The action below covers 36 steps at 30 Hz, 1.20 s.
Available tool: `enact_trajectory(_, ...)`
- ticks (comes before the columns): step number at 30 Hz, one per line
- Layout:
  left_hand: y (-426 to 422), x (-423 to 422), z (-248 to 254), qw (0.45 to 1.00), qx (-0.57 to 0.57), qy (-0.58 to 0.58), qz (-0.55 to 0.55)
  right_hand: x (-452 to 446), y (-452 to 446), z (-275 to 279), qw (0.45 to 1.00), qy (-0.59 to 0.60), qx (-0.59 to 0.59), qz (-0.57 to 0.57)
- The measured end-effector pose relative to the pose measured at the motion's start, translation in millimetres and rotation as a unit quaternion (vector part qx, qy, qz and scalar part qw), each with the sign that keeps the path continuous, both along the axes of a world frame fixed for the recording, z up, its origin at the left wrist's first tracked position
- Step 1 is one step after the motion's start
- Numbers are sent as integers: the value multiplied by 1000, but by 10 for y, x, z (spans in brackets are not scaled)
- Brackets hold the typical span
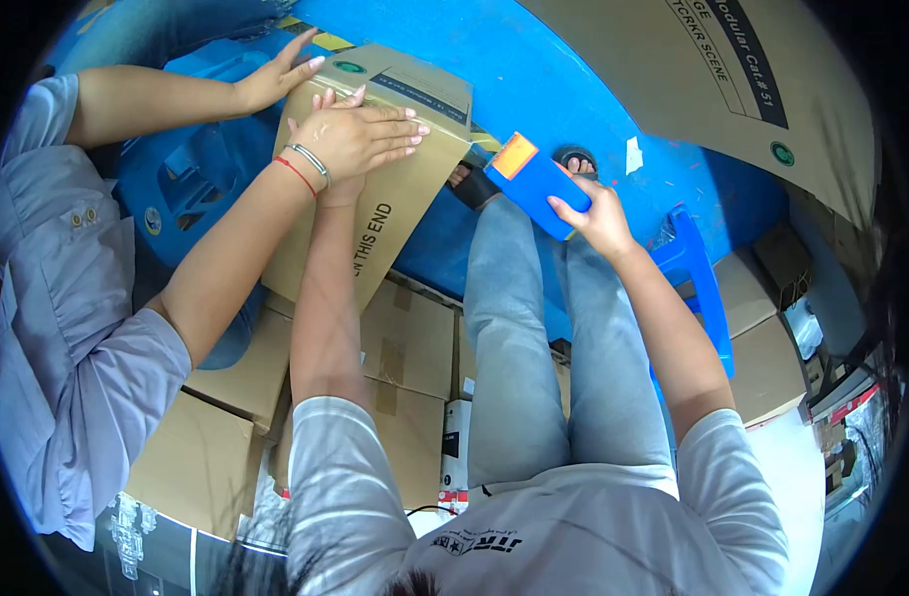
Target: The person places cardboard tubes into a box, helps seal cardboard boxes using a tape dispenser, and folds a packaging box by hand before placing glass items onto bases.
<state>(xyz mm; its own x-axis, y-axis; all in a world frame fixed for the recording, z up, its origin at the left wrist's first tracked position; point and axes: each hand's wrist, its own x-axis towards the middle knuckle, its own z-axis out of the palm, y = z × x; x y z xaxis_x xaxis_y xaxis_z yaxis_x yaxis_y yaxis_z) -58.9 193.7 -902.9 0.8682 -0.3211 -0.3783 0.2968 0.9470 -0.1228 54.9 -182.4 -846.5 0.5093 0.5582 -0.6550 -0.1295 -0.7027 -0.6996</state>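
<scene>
My left hand (pixel 343 189) rests on the side of an upright cardboard carton (pixel 415 134), largely covered by a co-worker's hand (pixel 340 139) with a bracelet and a red string. Its fingertips show beyond that hand, stretched out against the cardboard. The co-worker's other hand (pixel 276 81) is at the carton's far left edge, fingers spread. Off to the right, my right hand (pixel 599 217) grips a flat blue box (pixel 542 194) with an orange label on its end, held above my knees and apart from the carton.
A larger carton (pixel 663 70) stands at the upper right. Blue plastic stools (pixel 701 263) (pixel 191 149) are on both sides. Several cartons (pixel 405 338) sit below my left arm, and a paper scrap (pixel 634 155) lies on the blue floor (pixel 415 25).
</scene>
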Motion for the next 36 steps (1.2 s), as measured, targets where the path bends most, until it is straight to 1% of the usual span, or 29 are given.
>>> enact_trajectory(1,-15,-6,-14,999,-43,-19,23,13,57,10,999,-12,-26,28)
enact_trajectory(2,-33,-17,-17,994,-88,-36,46,3,126,30,999,-10,-29,27)
enact_trajectory(3,-26,-6,0,994,-89,-36,47,-7,242,49,996,-57,-60,45)
enact_trajectory(5,-5,52,20,995,-70,-76,15,11,455,87,978,-154,-120,80)
enact_trajectory(7,7,80,27,994,-53,-99,-8,23,576,187,977,-146,-133,85)
enact_trajectory(9,19,46,30,997,-6,-74,-7,61,716,279,975,-134,-154,90)
enact_trajectory(10,42,32,35,998,53,-34,-10,76,780,320,975,-136,-153,90)
enact_trajectory(11,67,17,27,989,146,19,-20,76,828,371,970,-140,-168,105)
enact_trajectory(12,66,-6,17,959,266,82,-48,64,855,423,965,-142,-183,120)
enact_trajectory(13,30,-28,9,900,400,129,-111,70,854,449,960,-145,-198,134)
enact_trajectory(14,-30,-53,8,797,542,142,-225,82,856,407,960,-147,-198,134)
enact_trajectory(15,-121,-30,16,682,633,112,-349,91,857,289,948,-141,-230,167)
enact_trajectory(16,-222,10,2,621,647,56,-439,81,848,134,935,-133,-262,199)
enact_trajectory(17,-354,79,32,620,612,-8,-491,23,810,-13,920,-122,-294,229)
enact_trajectory(18,-473,142,55,668,550,-60,-497,-85,645,-243,920,-122,-295,226)
enact_trajectory(19,-571,205,84,715,492,-95,-488,-195,388,-539,925,-168,-303,156)
enact_trajectory(20,-643,264,121,751,450,-113,-469,-234,232,-716,922,-215,-309,84)
enact_trajectory(21,-695,301,161,778,427,-115,-446,-211,186,-762,922,-218,-310,83)
enact_trajectory(24,-800,399,338,828,407,-102,-373,-296,19,-783,927,-134,-348,49)
enact_trajectory(27,-847,508,603,871,369,-104,-307,-305,-153,-634,939,-84,-328,63)
enact_trajectory(28,-839,566,669,891,340,-107,-281,-240,-208,-589,943,-66,-318,68)
enact_trajectory(29,-856,600,755,902,321,-110,-267,-181,-281,-549,945,-69,-315,63)
enact_trajectory(32,-916,663,979,921,295,-99,-235,-110,-545,-393,950,-19,-310,25)
enact_trajectory(34,-944,679,1059,928,292,-83,-217,-36,-686,-273,951,-33,-307,18)
enact_trajectory(36,-974,610,1090,926,317,-48,-198,28,-896,-106,948,-55,-312,18)
